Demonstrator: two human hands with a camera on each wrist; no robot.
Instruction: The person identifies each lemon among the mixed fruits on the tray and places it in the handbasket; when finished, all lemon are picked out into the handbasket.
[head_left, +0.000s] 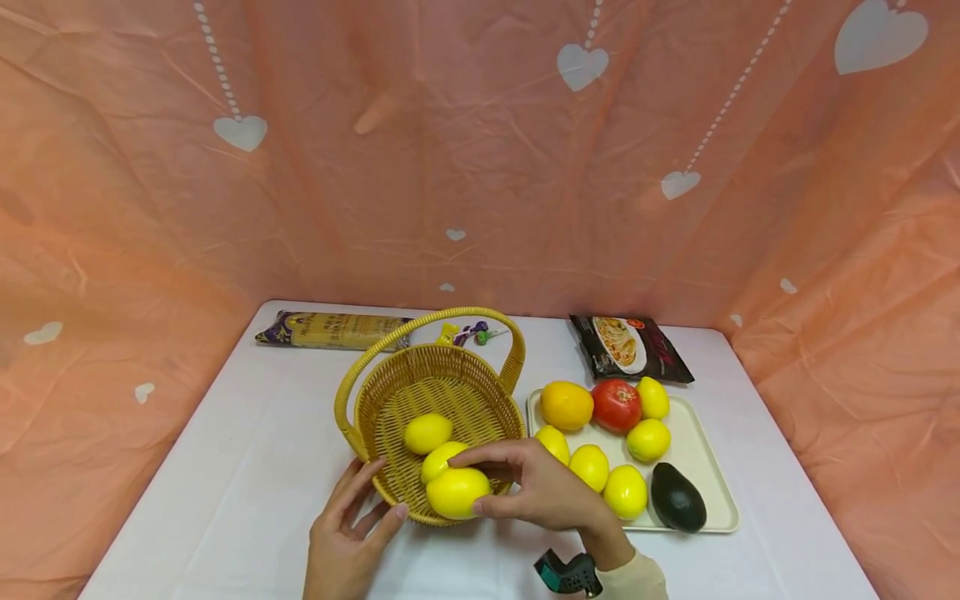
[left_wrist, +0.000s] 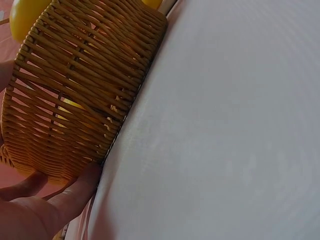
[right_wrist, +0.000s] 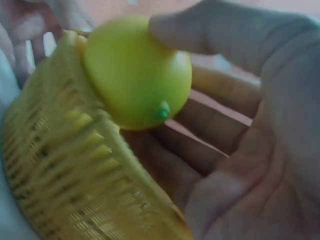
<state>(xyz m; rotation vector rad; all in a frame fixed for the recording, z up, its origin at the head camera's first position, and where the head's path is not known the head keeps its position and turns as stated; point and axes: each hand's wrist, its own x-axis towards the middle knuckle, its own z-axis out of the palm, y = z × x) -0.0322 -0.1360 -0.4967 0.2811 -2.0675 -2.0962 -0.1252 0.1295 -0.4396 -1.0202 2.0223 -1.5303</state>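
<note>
My right hand pinches a lemon between thumb and fingers, over the near rim of a wicker basket. Seen from the right wrist, the lemon overlaps the basket's edge, its green tip facing the camera. Two more lemons lie inside the basket, one farther back and one partly covered by the held lemon. My left hand holds the basket's near left side, thumb and index finger at the rim. In the left wrist view, other fingers lie low against the woven wall.
On the right, a cream tray bears several lemons, an orange, a red round fruit and an avocado. Behind stand a dark noodle packet, a long yellow packet and lollipops. The basket's handle arches upright.
</note>
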